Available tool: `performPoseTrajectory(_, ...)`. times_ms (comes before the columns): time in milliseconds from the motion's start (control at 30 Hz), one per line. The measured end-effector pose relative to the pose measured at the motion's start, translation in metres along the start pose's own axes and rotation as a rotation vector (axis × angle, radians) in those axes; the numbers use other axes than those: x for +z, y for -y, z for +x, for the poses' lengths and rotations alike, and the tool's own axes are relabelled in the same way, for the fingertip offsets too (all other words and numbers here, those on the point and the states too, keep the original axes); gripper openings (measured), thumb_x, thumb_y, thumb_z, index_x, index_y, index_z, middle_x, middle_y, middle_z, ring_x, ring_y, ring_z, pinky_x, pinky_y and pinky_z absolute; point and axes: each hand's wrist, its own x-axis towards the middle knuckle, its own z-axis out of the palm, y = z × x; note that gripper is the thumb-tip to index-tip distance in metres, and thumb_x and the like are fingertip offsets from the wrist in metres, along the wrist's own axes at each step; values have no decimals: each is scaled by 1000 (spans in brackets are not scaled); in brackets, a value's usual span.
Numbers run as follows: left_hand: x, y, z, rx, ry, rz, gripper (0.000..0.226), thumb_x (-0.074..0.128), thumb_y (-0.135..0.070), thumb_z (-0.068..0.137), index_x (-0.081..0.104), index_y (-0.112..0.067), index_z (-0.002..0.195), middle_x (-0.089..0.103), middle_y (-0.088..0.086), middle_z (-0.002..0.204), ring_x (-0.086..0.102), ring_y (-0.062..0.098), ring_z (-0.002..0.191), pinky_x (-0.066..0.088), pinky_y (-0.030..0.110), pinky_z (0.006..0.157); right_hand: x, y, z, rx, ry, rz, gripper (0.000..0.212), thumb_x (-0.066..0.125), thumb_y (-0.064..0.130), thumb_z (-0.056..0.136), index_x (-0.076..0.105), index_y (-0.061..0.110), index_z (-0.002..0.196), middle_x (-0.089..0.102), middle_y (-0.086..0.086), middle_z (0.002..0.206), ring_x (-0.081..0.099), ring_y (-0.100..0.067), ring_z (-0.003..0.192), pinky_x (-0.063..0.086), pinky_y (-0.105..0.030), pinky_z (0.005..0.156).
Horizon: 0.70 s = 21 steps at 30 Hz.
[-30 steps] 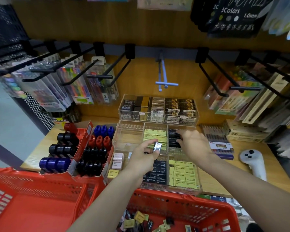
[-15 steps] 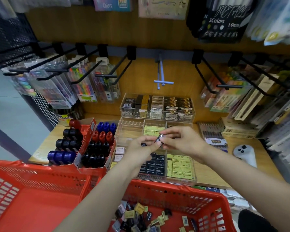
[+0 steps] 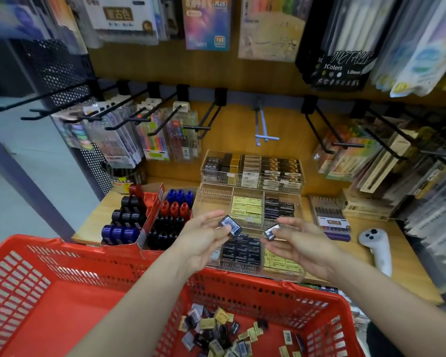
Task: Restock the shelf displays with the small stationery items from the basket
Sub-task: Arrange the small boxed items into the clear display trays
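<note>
Red plastic basket (image 3: pixel 93 300) nearest you holds a loose heap of small packets (image 3: pixel 216 333), too many and too jumbled to count. Above its far rim, your left hand (image 3: pixel 204 243) pinches two black packets (image 3: pixel 230 224), long axis slanting down to the right. Your right hand (image 3: pixel 298 243) pinches one black packet (image 3: pixel 271 231), long axis rising to the right. Beyond them, on the wooden surface (image 3: pixel 397 264), stands a clear three-tier display (image 3: pixel 247 199) stocked with black and yellow packets.
</note>
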Motion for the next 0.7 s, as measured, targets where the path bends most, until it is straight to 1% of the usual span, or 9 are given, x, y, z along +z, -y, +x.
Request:
performPoseTrajectory(100, -6, 0, 0, -3, -13, -78, 37, 64, 13, 85, 64, -10, 114, 64, 17, 122, 71, 20, 96, 59, 25, 76, 1, -7, 2, -65, -66, -194, 29, 65, 0, 90, 53, 9, 115, 68, -18, 107, 72, -21, 80, 53, -25, 56)
performPoseTrajectory(167, -11, 0, 3, -22, -41, -93, 37, 60, 12, 89, 63, -8, 120, 66, 18, 120, 69, 23, 102, 58, 29, 79, -1, -11, 6, -83, -113, -340, 25, 68, 3, 89, 59, 8, 112, 70, -11, 97, 65, -16, 76, 47, -25, 59)
performPoseTrajectory(233, -16, 2, 8, -65, -71, -118, 35, 52, 10, 95, 62, -7, 123, 67, 19, 118, 68, 25, 103, 59, 32, 75, -2, -16, 12, -84, -144, -401, 19, 68, 5, 90, 63, 6, 109, 68, -8, 87, 59, -15, 71, 47, -25, 59)
performPoseTrajectory(300, -17, 6, 13, -148, -80, -218, 27, 48, 6, 98, 64, -5, 117, 65, 19, 109, 66, 27, 97, 61, 35, 66, -2, -21, 20, -85, -157, -399, 16, 64, 4, 92, 61, 2, 108, 65, -11, 80, 59, -17, 68, 50, -26, 58)
performPoseTrajectory(367, -15, 10, 17, -228, -96, -304, 13, 56, -4, 96, 64, -4, 107, 60, 14, 87, 61, 23, 78, 58, 34, 55, -1, -28, 28, -93, -156, -423, 16, 62, 0, 93, 60, -3, 109, 66, -15, 78, 63, -21, 69, 54, -30, 63)
performPoseTrajectory(433, -15, 17, 25, -237, -111, -133, 8, 63, -14, 94, 64, -10, 101, 52, 5, 69, 50, 15, 59, 48, 25, 48, 4, -35, 38, -99, -144, -452, 16, 62, -3, 91, 62, -4, 108, 67, -15, 80, 65, -21, 69, 57, -31, 70)
performPoseTrajectory(533, -14, 29, 35, -132, -48, 406, 10, 67, -23, 93, 68, -17, 101, 45, -2, 60, 39, 11, 51, 37, 20, 43, 14, -44, 48, -105, -108, -409, 13, 64, -6, 88, 69, 4, 95, 65, -12, 92, 69, -17, 72, 60, -23, 70)
performPoseTrajectory(567, -12, 31, 37, -114, -18, 495, 12, 68, -27, 93, 68, -19, 102, 44, -3, 60, 38, 11, 51, 36, 19, 43, 17, -46, 50, -106, -82, -382, 15, 65, -6, 88, 70, 7, 93, 64, -13, 96, 71, -17, 74, 60, -22, 70)
performPoseTrajectory(700, -4, 37, 44, -116, 47, 592, 28, 70, -39, 90, 67, -18, 108, 51, -4, 68, 44, 10, 58, 38, 16, 42, 22, -49, 51, -165, -10, -378, 19, 65, -4, 89, 72, 10, 100, 64, -13, 107, 74, -21, 81, 59, -23, 77)
